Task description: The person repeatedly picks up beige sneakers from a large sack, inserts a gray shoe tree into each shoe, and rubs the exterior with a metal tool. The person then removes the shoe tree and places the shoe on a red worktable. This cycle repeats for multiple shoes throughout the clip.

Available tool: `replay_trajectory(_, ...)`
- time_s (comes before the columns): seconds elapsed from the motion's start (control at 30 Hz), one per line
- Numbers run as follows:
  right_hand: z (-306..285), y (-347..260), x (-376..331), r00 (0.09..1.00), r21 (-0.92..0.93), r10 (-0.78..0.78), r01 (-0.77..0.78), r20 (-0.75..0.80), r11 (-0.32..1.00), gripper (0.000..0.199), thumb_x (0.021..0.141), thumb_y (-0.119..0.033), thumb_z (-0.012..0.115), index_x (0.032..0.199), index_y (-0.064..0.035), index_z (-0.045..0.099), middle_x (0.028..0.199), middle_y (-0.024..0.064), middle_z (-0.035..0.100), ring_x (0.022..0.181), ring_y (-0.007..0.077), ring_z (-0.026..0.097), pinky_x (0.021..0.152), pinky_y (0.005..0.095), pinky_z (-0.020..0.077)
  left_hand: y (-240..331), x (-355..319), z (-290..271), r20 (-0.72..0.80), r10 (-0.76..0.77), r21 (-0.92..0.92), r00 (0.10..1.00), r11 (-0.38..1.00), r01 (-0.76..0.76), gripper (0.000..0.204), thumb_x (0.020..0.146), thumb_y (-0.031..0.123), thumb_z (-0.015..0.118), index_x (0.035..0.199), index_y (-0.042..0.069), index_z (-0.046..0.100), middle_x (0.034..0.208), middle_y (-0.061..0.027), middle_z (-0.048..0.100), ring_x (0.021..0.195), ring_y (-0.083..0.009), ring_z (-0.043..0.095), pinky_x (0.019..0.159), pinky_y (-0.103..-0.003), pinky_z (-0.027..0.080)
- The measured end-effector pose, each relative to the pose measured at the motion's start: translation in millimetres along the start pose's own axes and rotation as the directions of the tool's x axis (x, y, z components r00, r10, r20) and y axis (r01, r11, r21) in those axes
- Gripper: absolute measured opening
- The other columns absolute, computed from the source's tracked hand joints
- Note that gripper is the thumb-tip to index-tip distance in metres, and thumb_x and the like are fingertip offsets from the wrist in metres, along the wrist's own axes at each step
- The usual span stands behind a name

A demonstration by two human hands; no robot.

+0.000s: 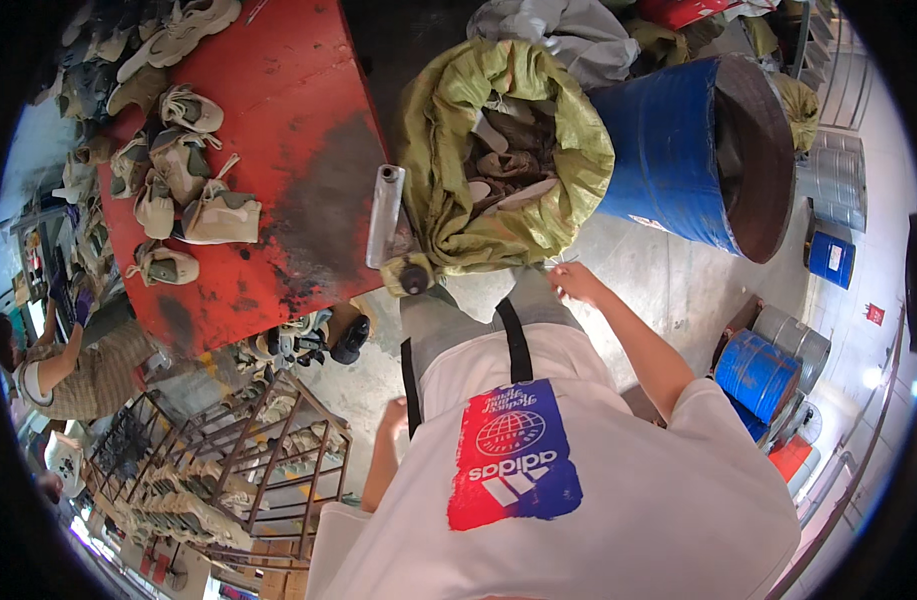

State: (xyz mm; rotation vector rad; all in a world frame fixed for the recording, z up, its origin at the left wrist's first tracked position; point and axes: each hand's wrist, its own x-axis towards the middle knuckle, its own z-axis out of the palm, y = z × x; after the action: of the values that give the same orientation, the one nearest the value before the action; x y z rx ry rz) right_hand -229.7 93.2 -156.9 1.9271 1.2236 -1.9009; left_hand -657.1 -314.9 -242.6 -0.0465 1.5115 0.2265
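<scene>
Concrete floor (668,290), stained and pale, fills the middle of the frame, with a red table (278,130) at the upper left carrying a scatter of beige shoes (218,215). A large yellow-green sack (448,200) stands open at upper centre, and shoe parts (508,150) can be made out inside its mouth. Just right of it a blue drum (678,150) lies tilted, its dark opening turned to the right.

The right hand (578,283) is held at the lower rim of the sack, the fingers drawn together on what looks like a thin strip or thread at the sack's edge; what exactly is pinched is too small to be told. The left hand (393,412) hangs low beside the body near the apron strap, and whether it is open or closed cannot be told.

The step in hand is judged to be work at the sack's rim. A steadier hold on the rim would seem to be called for next.

A metal cylinder (385,215) lies at the table's edge beside the sack. A wire rack (248,460) stacked with shoes is seen at lower left, another person (78,370) sits at the far left, and more blue drums (758,375) stand at the right.
</scene>
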Motion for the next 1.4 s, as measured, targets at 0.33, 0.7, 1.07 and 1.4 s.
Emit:
replay_trajectory(0.33, -61, -19, 296, 0.995, -0.171, -0.075, 0.084, 0.06, 0.982, 0.03, 0.1, -0.024, 0.06, 0.113, 0.002, 0.063, 0.089, 0.0109, 0.07, 0.071, 0.0165, 0.066, 0.057, 0.0345, 0.0521, -49, -61, 322, -0.432, -0.081, -0.223, 0.898, 0.975, -0.02, 0.032, 0.098, 0.029, 0.054, 0.088, 0.003, 0.07, 0.069, -0.0128, 0.063, 0.066, -0.0251, 0.063, 0.061, -0.038, 0.051)
replay_trajectory(0.7, -20, -22, 446, 0.991, 0.412, -0.03, -0.025, 0.128, 0.911, 0.087, 0.094, -0.038, 0.075, 0.156, -0.0024, 0.026, 0.111, 0.0145, 0.066, 0.087, 0.0207, 0.068, 0.073, 0.0373, 0.0599, -100, -106, 596, -0.632, -0.11, 0.016, 0.767, 0.988, 0.156, 0.037, 0.101, 0.032, 0.055, 0.089, -0.001, 0.068, 0.073, -0.0175, 0.064, 0.066, -0.0274, 0.062, 0.062, -0.041, 0.049)
replay_trajectory(1.07, -89, -5, 26, 0.585, 0.057, -0.775, 0.788, 0.24, 0.612, 0.03, 0.093, -0.021, 0.076, 0.105, 0.0031, 0.062, 0.075, 0.0096, 0.065, 0.066, 0.0131, 0.059, 0.064, 0.032, 0.0484, 101, -93, 492, -0.695, 0.333, -0.287, 0.637, 0.684, -0.67, 0.044, 0.108, 0.034, 0.051, 0.135, 0.001, 0.061, 0.122, -0.0097, 0.07, 0.111, -0.0188, 0.065, 0.095, -0.032, 0.05)
replay_trajectory(1.4, -211, 24, -184, 0.607, -0.212, -0.744, 0.795, 0.279, 0.568, 0.05, 0.08, -0.047, 0.083, 0.101, -0.0032, 0.07, 0.071, 0.0067, 0.057, 0.066, 0.0151, 0.054, 0.061, 0.0311, 0.0438, 226, -190, 531, -0.449, 0.716, -0.558, 0.534, 0.242, -0.794, 0.055, 0.097, 0.024, 0.069, 0.143, 0.002, 0.049, 0.133, -0.011, 0.063, 0.118, -0.0217, 0.064, 0.097, -0.035, 0.054)
